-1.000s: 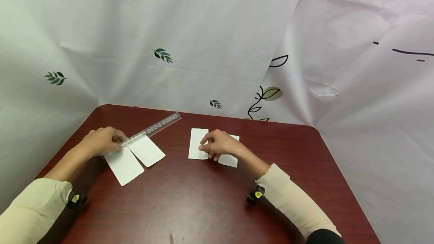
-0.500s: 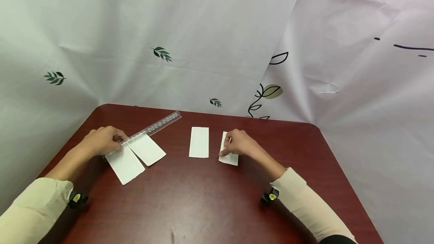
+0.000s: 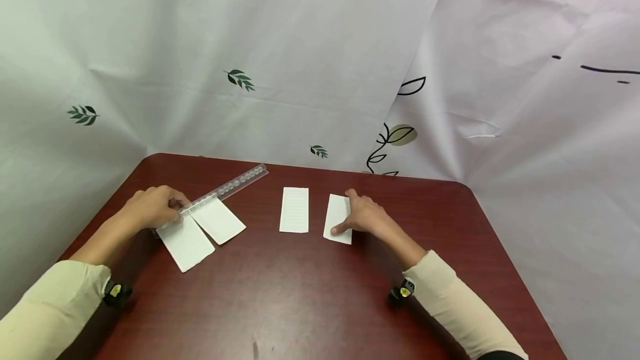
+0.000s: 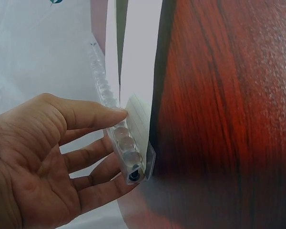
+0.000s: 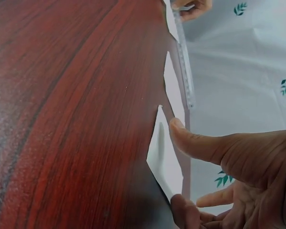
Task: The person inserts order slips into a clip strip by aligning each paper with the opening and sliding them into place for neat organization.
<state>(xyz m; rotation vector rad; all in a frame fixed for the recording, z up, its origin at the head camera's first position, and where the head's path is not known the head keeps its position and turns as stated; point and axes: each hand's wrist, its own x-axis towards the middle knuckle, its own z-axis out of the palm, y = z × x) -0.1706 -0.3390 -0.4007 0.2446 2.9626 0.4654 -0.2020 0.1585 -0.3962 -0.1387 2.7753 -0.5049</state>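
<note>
My left hand (image 3: pixel 152 208) grips the near-left end of a clear plastic ruler (image 3: pixel 225 189) with a row of round shapes along it. In the left wrist view the thumb lies on top of the ruler (image 4: pixel 126 143), with the fingers beneath. Two white paper slips, a left one (image 3: pixel 186 244) and a right one (image 3: pixel 218 222), extend from its near edge. My right hand (image 3: pixel 367 215) is at the rightmost paper slip (image 3: pixel 337 216), thumb and forefinger spread apart. The thumb lies over its near part; whether it presses is unclear. A lined slip (image 3: pixel 294 210) lies flat to its left.
A dark red-brown wooden table (image 3: pixel 270 288) carries everything. Its far edge meets a pale curtain (image 3: pixel 320 71) printed with leaves. Dark wrist cameras sit on the left wrist (image 3: pixel 116 292) and right wrist (image 3: pixel 401 292).
My right hand has moved right, from between the two right-hand slips to the rightmost one, and its fingers have spread. The left hand, ruler and paper slips have stayed put.
</note>
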